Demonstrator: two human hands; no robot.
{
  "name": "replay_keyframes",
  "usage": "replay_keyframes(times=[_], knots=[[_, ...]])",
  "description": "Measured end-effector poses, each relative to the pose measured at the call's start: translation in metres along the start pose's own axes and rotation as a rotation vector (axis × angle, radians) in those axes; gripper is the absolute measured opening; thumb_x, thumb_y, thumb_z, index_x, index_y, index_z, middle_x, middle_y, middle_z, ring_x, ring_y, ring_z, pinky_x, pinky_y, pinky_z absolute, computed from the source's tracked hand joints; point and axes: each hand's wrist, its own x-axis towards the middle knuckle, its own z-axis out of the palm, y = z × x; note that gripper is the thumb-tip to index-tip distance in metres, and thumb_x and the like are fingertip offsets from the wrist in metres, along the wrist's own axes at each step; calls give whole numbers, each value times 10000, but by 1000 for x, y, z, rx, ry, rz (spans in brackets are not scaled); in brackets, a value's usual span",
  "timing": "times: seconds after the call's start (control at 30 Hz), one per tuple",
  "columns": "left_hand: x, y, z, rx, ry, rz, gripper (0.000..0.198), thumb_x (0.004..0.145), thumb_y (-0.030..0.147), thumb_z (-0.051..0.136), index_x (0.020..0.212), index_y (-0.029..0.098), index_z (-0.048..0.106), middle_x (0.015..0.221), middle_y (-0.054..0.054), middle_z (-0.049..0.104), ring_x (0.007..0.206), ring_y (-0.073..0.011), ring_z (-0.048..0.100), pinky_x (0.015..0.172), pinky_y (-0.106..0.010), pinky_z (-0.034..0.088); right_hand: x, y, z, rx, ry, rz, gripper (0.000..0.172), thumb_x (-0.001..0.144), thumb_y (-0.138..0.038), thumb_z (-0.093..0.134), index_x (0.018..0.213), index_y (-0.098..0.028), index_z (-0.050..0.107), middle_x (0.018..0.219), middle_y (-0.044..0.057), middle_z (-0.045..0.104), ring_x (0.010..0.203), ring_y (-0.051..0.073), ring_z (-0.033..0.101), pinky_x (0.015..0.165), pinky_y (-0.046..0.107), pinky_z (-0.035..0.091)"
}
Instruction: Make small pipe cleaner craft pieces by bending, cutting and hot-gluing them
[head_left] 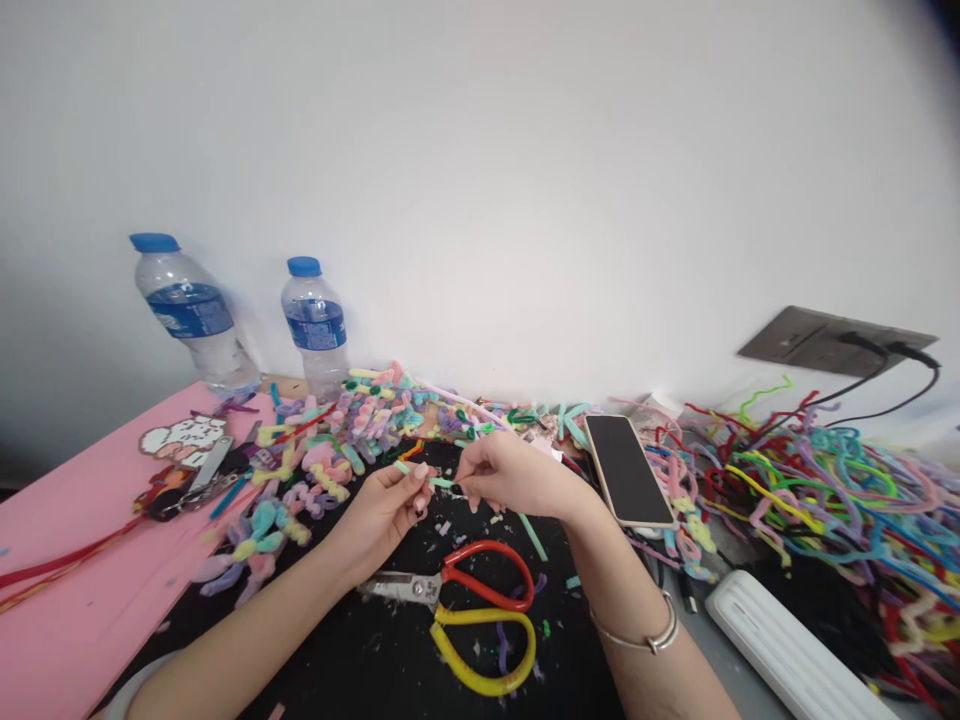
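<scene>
A short mint-green pipe cleaner is stretched between my two hands above the black work surface. My left hand pinches it between thumb and fingers, and one end sticks out above the fingers. On the other side, the bent fingers of my right hand close at its far end; the exact grip there is partly hidden. Below the hands lie scissors with one red and one yellow handle loop. Another green pipe cleaner piece lies under my right wrist.
Twisted pastel pipe-cleaner shapes are heaped along the wall. A phone lies right of my hands, beside loose coloured pipe cleaners and a white power strip. Two water bottles stand back left, near keys on a pink sheet.
</scene>
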Motion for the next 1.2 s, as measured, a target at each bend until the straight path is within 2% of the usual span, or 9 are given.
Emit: replay_keyframes(times=[0.07, 0.23, 0.37, 0.53, 0.67, 0.77, 0.9, 1.0, 1.2], knots=[[-1, 2, 0, -36, -38, -34, 295, 577, 315, 814, 754, 139, 657, 581, 47, 539, 497, -32, 456, 497, -123, 434, -1, 2, -1, 10, -44, -10, 165, 698, -81, 467, 588, -139, 575, 501, -39, 554, 401, 52, 465, 398, 142, 342], [-4, 2, -2, -81, -130, -63, 200, 653, 253, 771, 653, 147, 601, 554, 47, 519, 481, -38, 452, 484, -131, 442, 0, 5, -3, 125, -197, 10, 127, 716, -107, 473, 616, -147, 542, 514, -49, 543, 381, 44, 445, 373, 137, 340], [0, 5, -3, -139, -126, -41, 162, 708, 201, 724, 666, 150, 576, 564, 54, 495, 496, -42, 450, 504, -143, 466, -2, 9, -10, 234, -272, 14, 103, 728, -133, 483, 636, -152, 526, 508, -57, 538, 364, 41, 444, 358, 134, 340], [7, 11, -6, -124, -88, 92, 82, 804, 227, 616, 776, 154, 592, 573, 39, 463, 484, -76, 454, 348, -138, 379, -12, 10, -23, 181, -129, 105, 93, 720, -133, 471, 656, -154, 534, 512, -49, 548, 364, 52, 481, 349, 134, 349], [6, 5, -7, 70, -145, 138, 300, 824, 429, 555, 818, 135, 611, 656, 5, 543, 468, -70, 464, 380, -168, 391, -15, 4, -22, 59, 16, 138, 119, 708, -112, 445, 627, -162, 516, 504, -43, 554, 373, 60, 502, 382, 142, 370], [1, -1, -4, 237, -187, 99, 358, 774, 479, 596, 694, 130, 588, 541, 25, 523, 417, -64, 451, 401, -172, 367, -11, -3, -11, -67, 68, 92, 142, 695, -84, 449, 587, -159, 505, 453, -51, 511, 393, 58, 484, 419, 143, 344], [-5, -4, 2, 369, -161, 19, 438, 763, 457, 611, 493, 142, 471, 371, 78, 363, 290, -28, 291, 336, -171, 189, -6, -15, 5, -288, 204, -64, 158, 659, -38, 491, 545, -148, 499, 495, -51, 493, 460, 48, 401, 460, 163, 270], [-6, -3, 3, 336, -163, -20, 463, 782, 450, 583, 458, 148, 444, 350, 92, 303, 275, -21, 221, 351, -192, 123, -4, -21, 12, -331, 187, -104, 165, 679, -40, 487, 555, -149, 493, 498, -55, 482, 462, 50, 370, 463, 178, 243], [-4, -3, -2, 182, -200, -8, 462, 799, 386, 561, 419, 139, 470, 367, 63, 344, 340, -40, 219, 397, -215, 170, -3, -18, 11, -269, 111, -158, 166, 679, -19, 475, 577, -150, 476, 509, -68, 448, 476, 48, 359, 481, 172, 250]])
